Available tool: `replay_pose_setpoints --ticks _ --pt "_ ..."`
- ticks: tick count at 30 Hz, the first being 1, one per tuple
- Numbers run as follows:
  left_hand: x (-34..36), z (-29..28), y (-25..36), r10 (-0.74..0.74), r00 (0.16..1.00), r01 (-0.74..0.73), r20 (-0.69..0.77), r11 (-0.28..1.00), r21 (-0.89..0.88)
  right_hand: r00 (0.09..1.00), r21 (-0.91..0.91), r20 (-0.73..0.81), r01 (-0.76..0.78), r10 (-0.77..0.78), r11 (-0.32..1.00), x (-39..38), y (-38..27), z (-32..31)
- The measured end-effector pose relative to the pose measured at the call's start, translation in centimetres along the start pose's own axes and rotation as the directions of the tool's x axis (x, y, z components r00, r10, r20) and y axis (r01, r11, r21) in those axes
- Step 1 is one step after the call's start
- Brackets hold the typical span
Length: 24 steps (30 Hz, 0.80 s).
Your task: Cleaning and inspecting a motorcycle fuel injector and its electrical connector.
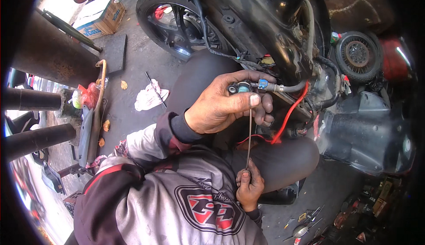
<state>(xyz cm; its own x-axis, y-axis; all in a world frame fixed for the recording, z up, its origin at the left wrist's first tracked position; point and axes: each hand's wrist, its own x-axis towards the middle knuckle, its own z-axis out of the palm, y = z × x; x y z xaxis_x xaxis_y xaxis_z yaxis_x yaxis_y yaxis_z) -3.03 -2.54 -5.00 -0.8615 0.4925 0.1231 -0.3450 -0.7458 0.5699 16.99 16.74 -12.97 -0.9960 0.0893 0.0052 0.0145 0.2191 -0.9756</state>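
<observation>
My left hand (228, 99) is closed around a small black-and-teal fitting (242, 87), thumb on its near side. A blue clip (263, 84) joins this fitting to a dark hose (292, 88) running right into the motorcycle (274, 28). Lower down, my right hand (249, 185) pinches a thin metal rod (249, 138) that stands nearly upright in the picture. Its upper end meets the fitting by my left thumb; my fingers hide its other end, so any handle cannot be seen. A red cable (290, 112) hangs just right of my left hand.
Close by at the top is a wheel (177, 21). A white rag (150, 95) and a dark rod lie on the floor to the left, near a cardboard box (99, 17). Black body panels (367, 132) and a spoked wheel (357, 54) stand right; several tools (305, 225) lie lower right.
</observation>
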Motion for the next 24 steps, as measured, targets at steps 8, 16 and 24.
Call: replay_pose_setpoints --ticks 8,16,24 --pt "0.2 -0.3 0.4 0.031 0.998 -0.035 0.058 0.997 0.073 0.993 -0.2 -0.027 0.104 -0.112 0.974 -1.7 -0.8 -2.8" --pt "0.1 0.0 1.4 0.047 0.995 -0.086 0.092 0.862 0.5 0.974 -0.533 0.07 0.218 -0.215 0.817 -2.0 -5.9 -8.1" --pt "0.0 0.3 1.5 0.153 0.968 -0.251 0.199 0.604 0.757 0.954 -0.812 0.105 0.245 -0.282 0.529 -1.6 -10.0 -10.2"
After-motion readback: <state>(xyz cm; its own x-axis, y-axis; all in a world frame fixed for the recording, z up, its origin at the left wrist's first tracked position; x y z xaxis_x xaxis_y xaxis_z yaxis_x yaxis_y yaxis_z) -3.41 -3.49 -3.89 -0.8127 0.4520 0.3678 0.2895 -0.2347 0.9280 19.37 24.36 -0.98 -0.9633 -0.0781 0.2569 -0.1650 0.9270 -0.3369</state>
